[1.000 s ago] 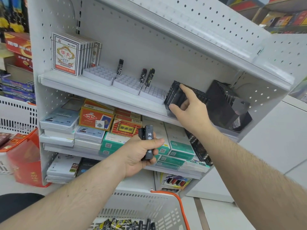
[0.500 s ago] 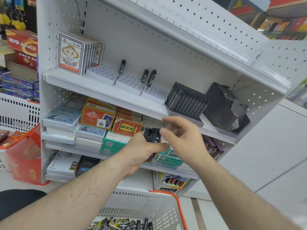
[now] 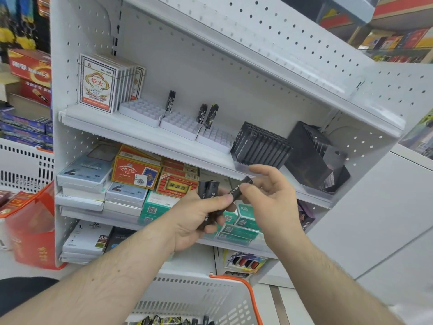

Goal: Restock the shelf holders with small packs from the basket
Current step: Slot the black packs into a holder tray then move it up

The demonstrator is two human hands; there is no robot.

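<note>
In front of the middle shelf (image 3: 145, 134), the left hand (image 3: 199, 219) grips a bundle of black packs (image 3: 207, 191); at its 2 o'clock the right hand (image 3: 271, 195) pinches one pack (image 3: 240, 190), below the black holder (image 3: 260, 146); the basket (image 3: 210, 299) sits at 6 o'clock

The left hand (image 3: 196, 219) and right hand (image 3: 271, 195) met in front of the shelf (image 3: 140, 134). Above and behind the right hand stood a full holder (image 3: 260, 146), with another holder (image 3: 314, 158) to its right. Up and left of the left hand sat 3 trays (image 3: 180, 123), then card boxes (image 3: 103, 85). Below both hands lay the basket (image 3: 206, 299).
</note>
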